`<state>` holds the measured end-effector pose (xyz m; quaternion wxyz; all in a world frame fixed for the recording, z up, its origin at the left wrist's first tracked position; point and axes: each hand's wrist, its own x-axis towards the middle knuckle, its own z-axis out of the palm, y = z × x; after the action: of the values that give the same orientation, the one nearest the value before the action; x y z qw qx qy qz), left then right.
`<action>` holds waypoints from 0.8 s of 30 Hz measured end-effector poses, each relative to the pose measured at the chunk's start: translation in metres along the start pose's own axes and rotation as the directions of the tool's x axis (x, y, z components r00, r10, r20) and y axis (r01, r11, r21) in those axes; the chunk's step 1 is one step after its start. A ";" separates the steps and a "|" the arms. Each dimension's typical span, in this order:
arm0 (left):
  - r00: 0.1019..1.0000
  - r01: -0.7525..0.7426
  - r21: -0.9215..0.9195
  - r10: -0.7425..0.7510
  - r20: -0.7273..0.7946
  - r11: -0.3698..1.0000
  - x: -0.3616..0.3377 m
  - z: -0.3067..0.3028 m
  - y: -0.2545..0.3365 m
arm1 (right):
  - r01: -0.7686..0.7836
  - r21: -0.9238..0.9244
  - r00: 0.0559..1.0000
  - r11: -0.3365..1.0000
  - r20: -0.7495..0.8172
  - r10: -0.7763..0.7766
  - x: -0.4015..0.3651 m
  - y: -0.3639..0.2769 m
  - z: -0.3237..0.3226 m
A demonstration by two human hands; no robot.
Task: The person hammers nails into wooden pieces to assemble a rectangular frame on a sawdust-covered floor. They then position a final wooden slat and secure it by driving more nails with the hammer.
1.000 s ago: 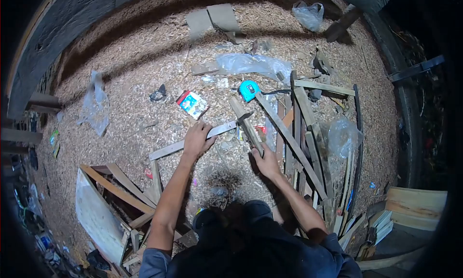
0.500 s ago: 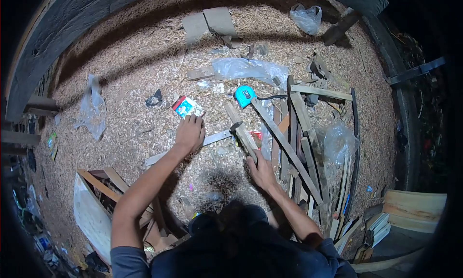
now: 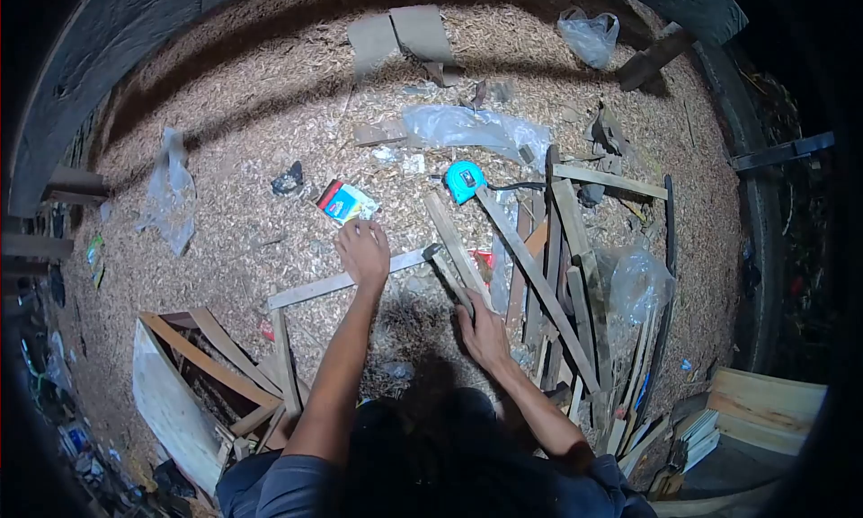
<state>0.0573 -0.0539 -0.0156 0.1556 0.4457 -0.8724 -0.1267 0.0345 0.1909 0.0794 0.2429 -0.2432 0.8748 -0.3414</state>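
Observation:
My right hand (image 3: pixel 485 336) is wrapped round the handle of a hammer (image 3: pixel 452 279), whose dark head points away from me beside the end of a pale wooden strip (image 3: pixel 319 291). Over that strip, my left hand (image 3: pixel 364 256) reaches forward with its fingers apart, just short of a red and blue packet (image 3: pixel 342 201). A second slat (image 3: pixel 286 361) meets the strip's left end and runs back towards me. Partly behind the hammer lies another wooden stick (image 3: pixel 454 235). A turquoise tape measure (image 3: pixel 464 182) rests beyond it.
Several wooden slats (image 3: pixel 539 289) are heaped on the right, with a clear plastic bag (image 3: pixel 641 286) beside them. A box-like wooden piece (image 3: pixel 180 401) stands at the lower left. Wood shavings (image 3: pixel 234 203) cover the ground. A plastic sheet (image 3: pixel 476 129) and cardboard (image 3: pixel 400 37) lie farther off.
My left arm has swung rightward, and its hand has moved slightly right and back from the packet. The hammer head has come a little lower, uncovering more of the stick. The view has shifted slightly.

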 end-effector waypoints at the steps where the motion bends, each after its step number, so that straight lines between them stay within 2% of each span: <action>1: 1.000 0.003 -0.002 -0.003 0.007 1.000 -0.002 0.000 0.002 | -0.044 0.009 0.999 0.999 0.020 0.044 -0.001 -0.006 -0.003; 3: 0.999 -0.023 0.060 0.020 0.047 0.998 -0.004 -0.002 0.008 | -0.091 0.016 0.995 0.996 0.045 0.090 -0.002 -0.010 -0.001; 6: 1.000 -0.029 0.071 0.028 0.008 0.997 -0.002 -0.001 0.010 | -0.049 0.011 0.998 0.999 -0.035 0.049 0.000 -0.005 0.008; 8: 0.999 -0.037 0.076 0.039 -0.021 0.996 -0.003 0.001 0.009 | -0.082 -0.081 0.997 0.993 0.008 0.083 0.002 -0.002 0.011; 12: 0.999 -0.040 0.062 0.040 -0.010 0.997 -0.003 0.000 0.009 | -0.101 -0.077 0.993 0.992 0.053 0.105 0.004 -0.019 -0.005; 14: 1.000 -0.026 0.056 0.025 0.011 0.998 -0.002 -0.002 0.010 | -0.047 -0.008 0.997 0.999 -0.069 0.046 0.002 -0.031 -0.011; 15: 1.000 -0.031 0.050 0.031 0.005 0.998 -0.002 -0.002 0.010 | -0.046 -0.010 0.997 0.999 -0.068 0.045 0.000 -0.030 -0.007; 17: 0.999 -0.036 0.044 0.036 0.000 0.998 -0.002 -0.002 0.009 | 0.058 0.011 0.978 0.998 -0.202 -0.055 -0.005 -0.018 0.005; 18: 0.999 -0.038 0.052 0.038 0.001 0.998 -0.002 -0.002 0.008 | 0.056 0.008 0.978 0.998 -0.201 -0.053 -0.006 -0.009 0.010; 20: 0.999 -0.042 0.054 0.042 -0.005 0.998 -0.002 0.000 0.010 | -0.131 -0.129 0.991 0.983 0.005 0.132 -0.001 0.008 0.016; 21: 0.999 -0.034 0.073 0.034 0.002 0.997 -0.001 0.001 0.010 | -0.129 -0.127 0.991 0.983 0.000 0.130 0.000 0.004 0.009; 23: 0.999 -0.030 0.096 0.029 0.018 0.995 -0.002 0.001 0.010 | -0.120 -0.025 0.992 0.992 -0.044 0.119 -0.002 -0.010 -0.007; 24: 0.999 -0.030 0.088 0.029 0.018 0.996 -0.002 0.000 0.010 | -0.062 0.007 0.987 0.998 -0.151 0.062 -0.004 -0.011 -0.005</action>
<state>0.0506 -0.0464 -0.0123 0.1302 0.4381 -0.8849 -0.0898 0.0377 0.1886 0.0921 0.1867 -0.1888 0.8975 -0.3522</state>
